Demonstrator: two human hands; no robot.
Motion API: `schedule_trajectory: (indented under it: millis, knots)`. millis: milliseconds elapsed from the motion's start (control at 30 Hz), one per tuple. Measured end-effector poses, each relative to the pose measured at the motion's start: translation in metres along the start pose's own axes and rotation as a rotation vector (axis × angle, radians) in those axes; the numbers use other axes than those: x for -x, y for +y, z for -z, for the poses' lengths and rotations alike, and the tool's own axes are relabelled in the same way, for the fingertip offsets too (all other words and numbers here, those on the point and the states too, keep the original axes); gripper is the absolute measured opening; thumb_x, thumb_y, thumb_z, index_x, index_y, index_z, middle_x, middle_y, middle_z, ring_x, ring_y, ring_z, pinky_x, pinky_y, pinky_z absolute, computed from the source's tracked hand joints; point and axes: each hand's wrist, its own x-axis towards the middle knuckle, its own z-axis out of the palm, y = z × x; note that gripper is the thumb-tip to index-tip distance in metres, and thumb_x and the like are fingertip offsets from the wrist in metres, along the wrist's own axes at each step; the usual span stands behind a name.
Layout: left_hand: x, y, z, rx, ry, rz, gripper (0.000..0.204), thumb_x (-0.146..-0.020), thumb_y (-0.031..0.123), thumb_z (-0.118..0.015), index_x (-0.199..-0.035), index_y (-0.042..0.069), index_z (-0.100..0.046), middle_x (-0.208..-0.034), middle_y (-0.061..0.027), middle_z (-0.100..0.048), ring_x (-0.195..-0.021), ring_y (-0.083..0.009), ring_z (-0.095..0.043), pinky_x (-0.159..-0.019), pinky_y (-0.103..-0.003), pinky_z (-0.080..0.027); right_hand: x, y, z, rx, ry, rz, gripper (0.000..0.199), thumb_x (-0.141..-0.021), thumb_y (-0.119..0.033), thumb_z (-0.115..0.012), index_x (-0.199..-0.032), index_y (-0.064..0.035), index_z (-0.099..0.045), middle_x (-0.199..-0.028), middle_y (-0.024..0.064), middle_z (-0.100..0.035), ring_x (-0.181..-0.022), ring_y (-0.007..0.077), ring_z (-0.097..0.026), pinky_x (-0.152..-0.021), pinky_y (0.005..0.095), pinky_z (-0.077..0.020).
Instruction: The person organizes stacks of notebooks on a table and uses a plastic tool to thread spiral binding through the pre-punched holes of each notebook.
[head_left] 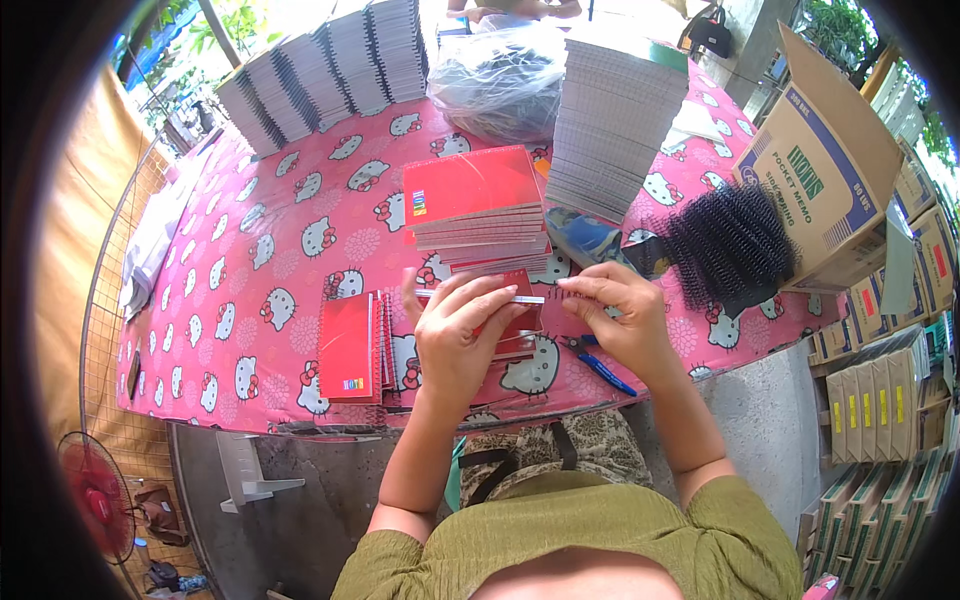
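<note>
My left hand (462, 335) grips a small red notebook (521, 325) held over the table's near edge. My right hand (620, 318) pinches the end of a thin spiral wire (528, 299) that runs along the notebook's top edge. Just behind my hands stands a stack of red-covered notebooks (480, 208). A short pile of bound red notebooks (352, 348) lies to the left of my left hand. Blue-handled pliers (598, 366) lie on the cloth under my right wrist.
The table wears a pink cartoon-cat cloth (260, 260). A heap of black spiral coils (728, 245) lies right, beside an open cardboard box (830, 165). Tall paper stack (612, 125), clear bag (495, 80), rows of bound pads (320, 70) at back. A red fan (98, 495) stands below left.
</note>
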Motion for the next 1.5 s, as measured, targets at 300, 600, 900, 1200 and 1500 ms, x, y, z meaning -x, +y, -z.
schedule_trajectory:
  millis: [300,600,900,1200,1500]
  knots:
    - [0.006,-0.005,-0.012,0.091,0.061,0.105,0.023,-0.07,0.026,-0.082,-0.091,0.018,-0.077,-0.091,0.0025,-0.071,-0.104,-0.0197,-0.059,-0.11,-0.05,-0.018,-0.015,-0.001,0.006,-0.057,-0.061,-0.02,0.019,-0.074,0.005,-0.069,-0.09,-0.0044,-0.069,-0.09,0.0085,-0.061,-0.082,0.0222,-0.062,-0.07,0.0316,-0.049]
    - [0.003,0.004,-0.008,0.048,0.045,0.039,0.029,-0.065,0.013,-0.085,-0.091,0.007,-0.075,-0.09,-0.0055,-0.071,-0.094,-0.0223,-0.06,-0.084,-0.036,-0.049,-0.011,-0.002,-0.001,-0.021,-0.114,0.008,0.017,-0.074,0.004,-0.069,-0.089,-0.0048,-0.068,-0.088,0.0088,-0.057,-0.082,0.0227,-0.06,-0.071,0.0326,-0.0485]
    - [0.005,0.008,-0.006,0.067,0.035,0.075,0.028,-0.064,0.01,-0.084,-0.09,0.007,-0.074,-0.09,-0.0048,-0.07,-0.092,-0.0217,-0.06,-0.083,-0.036,-0.049,-0.006,-0.021,-0.002,0.085,-0.121,-0.025,0.023,-0.084,-0.019,-0.072,-0.1,-0.0075,-0.059,-0.092,0.0089,-0.058,-0.083,0.0261,-0.062,-0.068,0.0384,-0.0504]
    - [0.007,0.009,-0.003,0.036,0.01,0.077,0.027,-0.064,0.011,-0.083,-0.09,0.011,-0.075,-0.089,-0.0015,-0.07,-0.091,-0.0194,-0.059,-0.085,-0.033,-0.044,-0.006,-0.015,-0.014,0.238,-0.162,0.099,0.015,-0.083,-0.015,-0.069,-0.095,-0.0094,-0.062,-0.088,0.0073,-0.059,-0.08,0.0296,-0.062,-0.062,0.0407,-0.0502]
    - [0.008,0.008,-0.003,0.067,0.034,0.073,0.027,-0.064,0.011,-0.083,-0.09,0.009,-0.075,-0.088,-0.0024,-0.071,-0.088,-0.0191,-0.06,-0.082,-0.032,-0.046,-0.013,-0.034,-0.015,0.155,-0.17,0.04,0.011,-0.081,-0.01,-0.069,-0.085,-0.0027,-0.062,-0.082,0.0126,-0.057,-0.082,0.0318,-0.06,-0.069,0.0407,-0.049]
